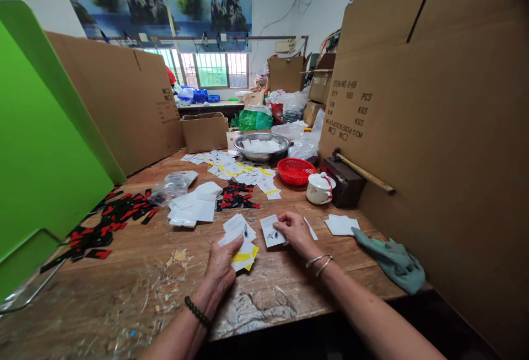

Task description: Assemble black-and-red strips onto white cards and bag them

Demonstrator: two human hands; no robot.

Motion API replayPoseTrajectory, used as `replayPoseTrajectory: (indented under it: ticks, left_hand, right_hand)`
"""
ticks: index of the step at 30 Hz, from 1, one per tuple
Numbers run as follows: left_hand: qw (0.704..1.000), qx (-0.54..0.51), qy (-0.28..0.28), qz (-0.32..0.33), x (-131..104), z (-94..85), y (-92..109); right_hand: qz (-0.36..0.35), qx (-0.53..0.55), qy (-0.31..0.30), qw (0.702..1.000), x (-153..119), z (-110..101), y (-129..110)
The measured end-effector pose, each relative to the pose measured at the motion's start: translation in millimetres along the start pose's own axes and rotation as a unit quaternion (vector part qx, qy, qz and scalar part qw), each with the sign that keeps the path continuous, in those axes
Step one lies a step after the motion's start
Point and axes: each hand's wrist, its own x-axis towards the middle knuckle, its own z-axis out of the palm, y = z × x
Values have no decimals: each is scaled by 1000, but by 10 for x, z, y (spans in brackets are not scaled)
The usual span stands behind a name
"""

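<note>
My left hand (223,258) grips a small fanned bunch of printed cards (238,231), white with some yellow parts, just above the front of the wooden table. To its right, my right hand (295,230) pinches a single white card (270,231) with a small picture on it. Part of another white card (311,228) shows behind the right hand. Beyond the left hand lie black and red strips (237,195) and a stack of white papers (197,204). Many loose white and yellow cards (231,168) are scattered farther back.
A heap of black and red strips (119,214) lies at left. A red basket (296,171), lidded cup (319,188), steel bowl (262,153) and dark box (343,181) stand behind. White cards (342,225) and a grey-green cloth (390,261) lie right. Cardboard (433,128) walls the right side.
</note>
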Motion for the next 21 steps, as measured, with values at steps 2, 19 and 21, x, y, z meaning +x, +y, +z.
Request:
replayPoseTrajectory:
  ticks: [2,19,21]
  left_hand:
    - [1000,10,4,-2,-6,-14,29]
    - [997,48,-43,-30,-67,172,-24]
    - [997,55,-50,-37,-63,243,-52]
  right_hand:
    - [-44,-95,8,994,-18,58,-31]
    - [-188,-389,-11,902,-363,-293,378]
    - [-167,-406,-6,899,-345,-272,360]
